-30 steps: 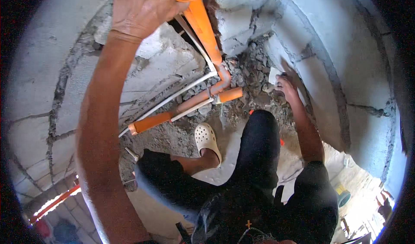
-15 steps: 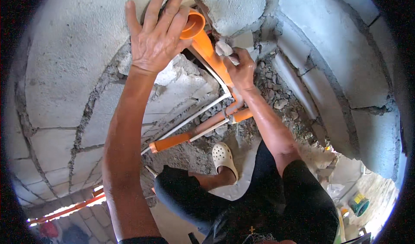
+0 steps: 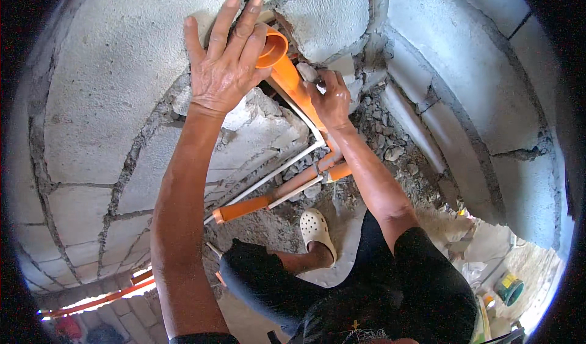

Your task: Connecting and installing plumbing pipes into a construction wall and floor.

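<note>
An orange plastic pipe [image 3: 292,82] runs down a chiselled channel in a grey block wall [image 3: 110,88], its open socket end at the top. My left hand [image 3: 226,63] lies flat with fingers spread against the wall and the pipe's socket, steadying it. My right hand [image 3: 329,100] is closed around a small grey chunk of mortar or stone [image 3: 307,72], pressed against the pipe's right side. Lower down the pipe bends into a horizontal orange run [image 3: 268,197], with thin white pipes [image 3: 274,174] beside it.
Broken rubble [image 3: 390,149] fills the corner at the wall's foot. My foot in a cream clog [image 3: 317,229] stands on the dusty floor. A green bucket [image 3: 508,289] sits at lower right; another orange pipe [image 3: 97,298] lies at lower left.
My right hand rose from the rubble at the corner up to the pipe, holding a small chunk. The view shifted down, bringing my left hand and the pipe's socket fully into sight.
</note>
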A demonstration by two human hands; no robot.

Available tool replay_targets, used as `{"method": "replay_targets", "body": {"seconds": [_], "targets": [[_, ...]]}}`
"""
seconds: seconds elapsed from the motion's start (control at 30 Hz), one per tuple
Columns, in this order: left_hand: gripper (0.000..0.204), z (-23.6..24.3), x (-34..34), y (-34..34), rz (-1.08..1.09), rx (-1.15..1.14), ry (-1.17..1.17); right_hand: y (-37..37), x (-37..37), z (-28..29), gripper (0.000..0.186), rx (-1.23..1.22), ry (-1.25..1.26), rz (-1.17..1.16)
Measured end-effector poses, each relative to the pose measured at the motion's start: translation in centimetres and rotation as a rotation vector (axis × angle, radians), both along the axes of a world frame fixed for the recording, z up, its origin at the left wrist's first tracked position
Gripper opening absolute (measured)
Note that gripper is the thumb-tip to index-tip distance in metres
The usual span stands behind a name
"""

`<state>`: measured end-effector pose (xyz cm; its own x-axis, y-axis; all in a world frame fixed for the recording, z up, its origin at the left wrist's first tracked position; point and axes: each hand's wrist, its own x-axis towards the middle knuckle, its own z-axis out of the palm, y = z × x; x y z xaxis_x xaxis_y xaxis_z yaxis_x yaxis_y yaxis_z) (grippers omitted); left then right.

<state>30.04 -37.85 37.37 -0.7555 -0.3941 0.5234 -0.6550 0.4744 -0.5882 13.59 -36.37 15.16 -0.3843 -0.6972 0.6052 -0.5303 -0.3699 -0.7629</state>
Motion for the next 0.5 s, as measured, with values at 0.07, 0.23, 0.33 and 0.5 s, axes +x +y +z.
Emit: {"method": "replay_targets", "body": {"seconds": [0.07,0.23,0.33,0.5], "targets": [[0.069,0.0,-0.2,0.0,0.02,0.018,-0.003,-0.3,-0.1,-0.1,0.029,-0.011,0.005,-0.03],[0.069,0.1,-0.3,0.0,0.02,-0.041,-0.018,0.1,0.0,1.8,0.032,-0.116,-0.045,0.015],[0.068,0.2,-0.4,-0.1,0.024,-0.03,-0.03,0.1,0.4,3.8,0.03,-0.209,-0.053,0.02],[0.061,-0.2,0.4,-0.5,0.005,-0.135,-0.031,-0.4,2.5,4.3,0.027,-0.139,-0.184,0.037]]}}
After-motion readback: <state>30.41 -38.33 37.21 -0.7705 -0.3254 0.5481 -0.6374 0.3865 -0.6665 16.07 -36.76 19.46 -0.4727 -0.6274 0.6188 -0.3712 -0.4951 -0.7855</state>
